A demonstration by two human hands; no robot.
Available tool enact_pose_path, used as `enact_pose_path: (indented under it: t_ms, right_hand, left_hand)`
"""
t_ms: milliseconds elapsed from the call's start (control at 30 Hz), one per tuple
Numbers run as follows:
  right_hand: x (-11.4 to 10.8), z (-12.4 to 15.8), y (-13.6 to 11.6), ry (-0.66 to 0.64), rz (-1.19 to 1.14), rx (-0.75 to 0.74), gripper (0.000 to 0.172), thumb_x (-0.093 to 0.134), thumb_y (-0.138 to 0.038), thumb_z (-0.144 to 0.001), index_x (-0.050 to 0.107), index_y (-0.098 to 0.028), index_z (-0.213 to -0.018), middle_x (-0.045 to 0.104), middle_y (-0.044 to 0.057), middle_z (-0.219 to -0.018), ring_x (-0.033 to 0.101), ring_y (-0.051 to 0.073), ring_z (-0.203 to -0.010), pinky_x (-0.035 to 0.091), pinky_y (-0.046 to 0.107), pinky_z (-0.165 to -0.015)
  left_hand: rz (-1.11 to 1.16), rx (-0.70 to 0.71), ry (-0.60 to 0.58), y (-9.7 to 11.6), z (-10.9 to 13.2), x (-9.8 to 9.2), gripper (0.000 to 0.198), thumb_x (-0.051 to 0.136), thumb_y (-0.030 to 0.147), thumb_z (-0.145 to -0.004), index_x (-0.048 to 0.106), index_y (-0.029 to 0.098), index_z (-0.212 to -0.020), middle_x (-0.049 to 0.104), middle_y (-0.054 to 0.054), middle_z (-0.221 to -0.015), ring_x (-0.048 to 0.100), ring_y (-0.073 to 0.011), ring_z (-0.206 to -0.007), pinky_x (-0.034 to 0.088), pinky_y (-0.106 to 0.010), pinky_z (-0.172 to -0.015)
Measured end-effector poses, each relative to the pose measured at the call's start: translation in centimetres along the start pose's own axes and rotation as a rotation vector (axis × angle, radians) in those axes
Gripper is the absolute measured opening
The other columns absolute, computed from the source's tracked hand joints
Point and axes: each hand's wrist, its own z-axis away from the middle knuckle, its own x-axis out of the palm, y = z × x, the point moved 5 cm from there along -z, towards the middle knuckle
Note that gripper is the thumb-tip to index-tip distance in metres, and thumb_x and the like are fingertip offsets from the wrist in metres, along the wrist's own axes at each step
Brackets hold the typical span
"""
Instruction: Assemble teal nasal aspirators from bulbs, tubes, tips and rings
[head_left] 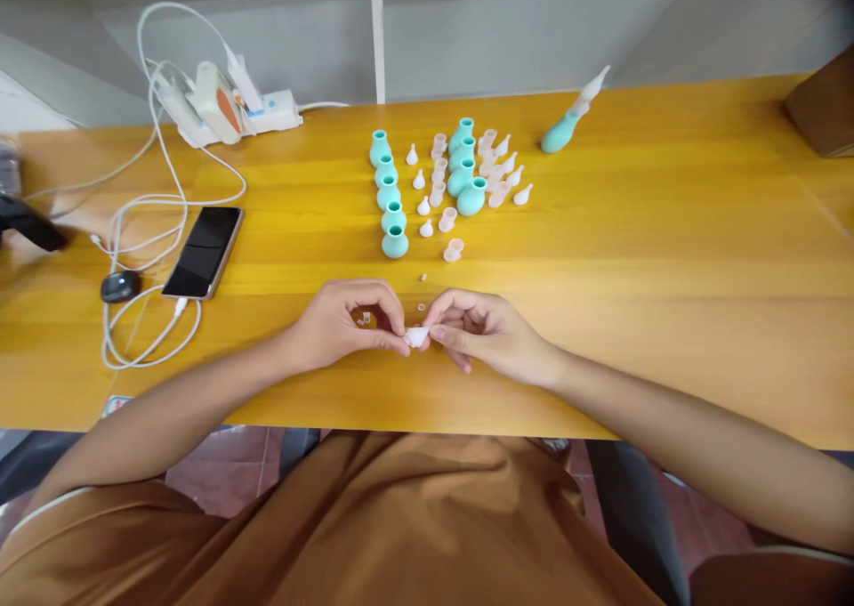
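My left hand [347, 321] and my right hand [484, 330] meet at the near middle of the yellow table [667, 259]. Both pinch a small white translucent tip [416, 335] between their fingertips. A tiny clear piece [364, 319] shows under my left palm. Just beyond lie two very small rings [422, 307]. Farther back stand a column of teal bulbs [392, 198], small white cones [420, 204], clear pinkish caps [441, 195] and a second cluster of teal bulbs [465, 168] with white tips [508, 172].
An assembled teal bulb with a long white nozzle [570, 117] lies at the back right. A black phone [204, 251], a dark mouse [121, 285], white cables [143, 232] and a power strip with chargers [230, 108] fill the left. A brown box [824, 108] sits far right.
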Motion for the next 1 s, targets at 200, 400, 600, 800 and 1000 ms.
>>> enact_pose_path:
  t_ms: [200, 400, 600, 800, 1000]
  right_hand:
    - [0.24, 0.17, -0.05, -0.011, -0.004, -0.011, 0.029, 0.081, -0.042, -0.104, 0.068, -0.017, -0.110, 0.081, 0.006, -0.099, 0.058, 0.005, -0.054, 0.050, 0.019, -0.052]
    - [0.39, 0.23, -0.19, -0.017, 0.028, -0.005, 0.034, 0.081, -0.046, -0.104, 0.067, -0.016, -0.109, 0.080, 0.006, -0.097, 0.058, 0.004, -0.055, 0.051, 0.018, -0.052]
    - [0.61, 0.28, -0.38, -0.030, 0.060, -0.024, 0.034, 0.079, -0.047, -0.105, 0.067, -0.016, -0.110, 0.078, 0.005, -0.095, 0.056, 0.004, -0.056, 0.052, 0.018, -0.053]
    - [0.69, 0.28, -0.39, -0.039, 0.054, -0.021, 0.029, 0.078, -0.042, -0.106, 0.068, -0.015, -0.109, 0.074, 0.001, -0.087, 0.056, 0.004, -0.055, 0.051, 0.017, -0.052]
    - [0.97, 0.20, -0.54, -0.052, 0.049, -0.020, 0.029, 0.079, -0.042, -0.106, 0.069, -0.015, -0.108, 0.077, 0.004, -0.092, 0.056, 0.004, -0.056, 0.051, 0.017, -0.052]
  left_hand:
    - [0.000, -0.002, -0.042, 0.15, -0.03, 0.23, 0.027, 0.102, 0.034, -0.081, 0.081, 0.018, -0.084, 0.079, -0.004, -0.087, 0.074, -0.0163, -0.080, 0.061, -0.030, -0.077]
    - [-0.023, -0.021, -0.068, 0.11, -0.06, 0.30, 0.027, 0.103, 0.030, -0.079, 0.079, 0.019, -0.084, 0.078, -0.002, -0.088, 0.073, -0.0153, -0.081, 0.059, -0.028, -0.078]
    - [0.011, -0.053, -0.098, -0.02, -0.10, 0.49, 0.027, 0.104, 0.029, -0.078, 0.079, 0.019, -0.084, 0.077, -0.002, -0.089, 0.073, -0.0150, -0.081, 0.060, -0.027, -0.078]
    - [0.061, -0.059, -0.108, -0.15, -0.08, 0.53, 0.027, 0.103, 0.027, -0.079, 0.078, 0.019, -0.082, 0.076, -0.002, -0.088, 0.073, -0.0144, -0.081, 0.060, -0.026, -0.078]
    - [0.039, -0.017, -0.124, -0.18, -0.05, 0.61, 0.028, 0.102, 0.032, -0.081, 0.078, 0.019, -0.082, 0.077, -0.002, -0.087, 0.072, -0.0146, -0.079, 0.060, -0.028, -0.077]
